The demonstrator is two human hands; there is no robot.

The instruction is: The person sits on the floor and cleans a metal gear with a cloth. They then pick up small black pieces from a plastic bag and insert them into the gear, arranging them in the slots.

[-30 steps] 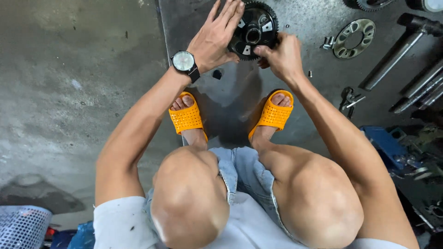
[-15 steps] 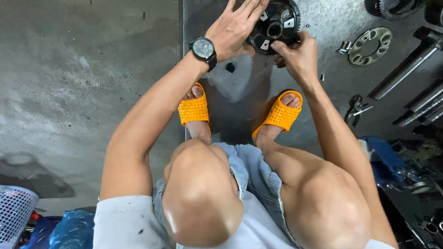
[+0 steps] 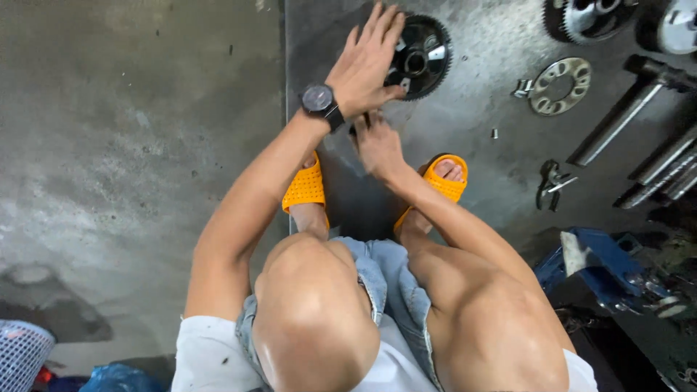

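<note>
Since the earlier frame our right hand (image 3: 379, 145) has dropped off the gear (image 3: 420, 56) toward the floor (image 3: 472, 123), fingers loosely curled, empty. Our left hand (image 3: 367, 62) lies open on the gear; we should press flat to steady it.

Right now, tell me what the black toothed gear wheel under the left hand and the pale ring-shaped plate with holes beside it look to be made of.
Black toothed gear wheel: likely steel with a dark, oily finish; fine cut teeth ring its edge and brighter metal glints at the hub. The left hand rests on it. Pale ring-shaped plate with holes: probably bare metal, dull grey-tan, matte, looking flat and thin.
</note>
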